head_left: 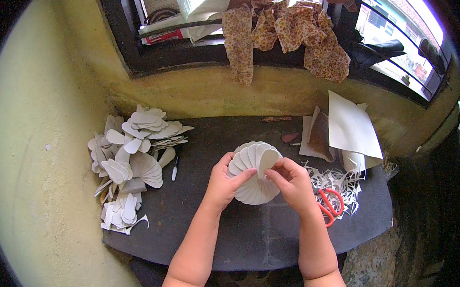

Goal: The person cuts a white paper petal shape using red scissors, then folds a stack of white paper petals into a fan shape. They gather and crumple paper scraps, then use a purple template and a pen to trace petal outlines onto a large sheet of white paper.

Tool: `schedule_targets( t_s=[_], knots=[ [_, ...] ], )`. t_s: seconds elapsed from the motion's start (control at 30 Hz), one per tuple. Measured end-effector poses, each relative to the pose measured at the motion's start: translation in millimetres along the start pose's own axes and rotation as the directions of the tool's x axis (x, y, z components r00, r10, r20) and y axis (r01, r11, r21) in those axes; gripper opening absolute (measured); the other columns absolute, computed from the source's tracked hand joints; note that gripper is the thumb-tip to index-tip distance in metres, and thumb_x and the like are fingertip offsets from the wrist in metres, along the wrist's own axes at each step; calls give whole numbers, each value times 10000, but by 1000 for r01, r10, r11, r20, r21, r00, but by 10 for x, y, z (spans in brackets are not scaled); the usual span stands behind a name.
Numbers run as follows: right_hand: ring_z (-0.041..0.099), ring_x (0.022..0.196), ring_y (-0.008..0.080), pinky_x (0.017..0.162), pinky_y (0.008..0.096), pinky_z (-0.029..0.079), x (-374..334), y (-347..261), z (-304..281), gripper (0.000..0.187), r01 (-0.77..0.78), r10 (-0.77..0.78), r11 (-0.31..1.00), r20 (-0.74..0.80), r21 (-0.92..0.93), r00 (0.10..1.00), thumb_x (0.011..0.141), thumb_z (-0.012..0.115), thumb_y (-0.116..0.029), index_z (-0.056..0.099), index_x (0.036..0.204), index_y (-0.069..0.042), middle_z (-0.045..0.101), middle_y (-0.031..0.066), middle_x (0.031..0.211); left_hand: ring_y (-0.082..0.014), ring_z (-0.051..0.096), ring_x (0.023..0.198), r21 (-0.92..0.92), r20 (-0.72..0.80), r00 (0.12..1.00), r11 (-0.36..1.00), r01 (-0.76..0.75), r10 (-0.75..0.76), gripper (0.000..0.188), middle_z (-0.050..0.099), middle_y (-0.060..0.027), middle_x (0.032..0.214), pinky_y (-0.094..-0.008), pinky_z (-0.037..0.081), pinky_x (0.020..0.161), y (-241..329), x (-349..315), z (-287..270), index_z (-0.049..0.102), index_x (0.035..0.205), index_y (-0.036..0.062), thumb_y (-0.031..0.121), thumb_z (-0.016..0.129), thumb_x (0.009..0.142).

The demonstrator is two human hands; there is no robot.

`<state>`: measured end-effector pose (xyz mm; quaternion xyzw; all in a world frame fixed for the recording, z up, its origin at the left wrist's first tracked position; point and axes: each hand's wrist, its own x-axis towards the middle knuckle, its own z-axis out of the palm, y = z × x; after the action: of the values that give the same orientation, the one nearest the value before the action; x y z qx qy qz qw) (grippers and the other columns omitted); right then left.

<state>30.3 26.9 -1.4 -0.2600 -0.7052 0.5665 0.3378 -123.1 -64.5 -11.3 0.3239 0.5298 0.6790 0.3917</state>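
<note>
Both my hands are at a round fan of overlapping white petal-shaped pieces [257,190] above the middle of the dark table. My left hand [229,179] grips the fan's left edge, thumb lying on top. With thumb and fingers pinched, my right hand [290,181] holds the narrow end of one petal-shaped piece [268,161], which overlaps the fan's right side. The material looks like thin card or stiff sheet; I cannot tell which.
A large heap of loose petal pieces [146,127] lies at left, beside a marker [174,168]. Red-handled scissors [331,207] rest by white offcuts [341,182] at right. White sheets [351,132] stand behind them. Patterned cloth [286,31] hangs from the barred window above the table [235,237].
</note>
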Motion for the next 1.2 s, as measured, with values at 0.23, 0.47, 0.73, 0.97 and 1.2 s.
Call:
schedule_targets(
  t_s=[0.23, 0.47, 0.73, 0.97, 1.2],
  knots=[
    [605, 756, 95, 684, 250, 493, 0, 4, 9, 163, 11, -11, 1000, -7, -25, 1000, 838, 683, -68, 631, 958, 29, 651, 56, 821, -133, 616, 925, 22, -10, 1000, 1000, 18, -17, 414, 652, -69, 1013, -287, 485, 828, 3, 0, 2, 561, 1105, 25, 138, 779, 772],
    [586, 734, 90, 671, 244, 478, 1, 11, 7, 151, 13, -13, 997, -1, -73, 1000, 844, 677, -69, 615, 934, 35, 636, 46, 791, -137, 618, 922, 38, -20, 1000, 999, 19, -19, 418, 652, -72, 1012, -291, 490, 819, -4, 2, -5, 562, 1110, 21, 150, 775, 775],
    [593, 711, 98, 652, 257, 487, 0, 8, 21, 159, 24, -25, 997, -20, -71, 999, 833, 688, -83, 620, 913, 37, 641, 63, 772, -138, 619, 917, 16, -10, 1000, 1000, 24, -23, 415, 651, -73, 1012, -292, 494, 813, -9, 4, -8, 559, 1111, 18, 146, 772, 778],
    [609, 722, 110, 663, 263, 494, -1, -24, 21, 151, 25, -27, 996, -29, -81, 999, 831, 687, -79, 621, 904, 36, 648, 72, 799, -136, 617, 911, -8, -3, 1000, 1000, 23, -23, 412, 648, -70, 1004, -290, 493, 808, -2, 2, -4, 557, 1104, 17, 148, 773, 780],
    [601, 787, 86, 699, 222, 482, -3, -39, 20, 196, 21, -20, 998, 13, -66, 1000, 861, 653, -24, 557, 1023, 31, 617, 33, 848, -133, 615, 901, -15, -8, 1000, 1000, 12, -13, 403, 646, -70, 995, -286, 492, 805, -22, 6, -3, 556, 1095, 15, 152, 772, 782]
  ],
)
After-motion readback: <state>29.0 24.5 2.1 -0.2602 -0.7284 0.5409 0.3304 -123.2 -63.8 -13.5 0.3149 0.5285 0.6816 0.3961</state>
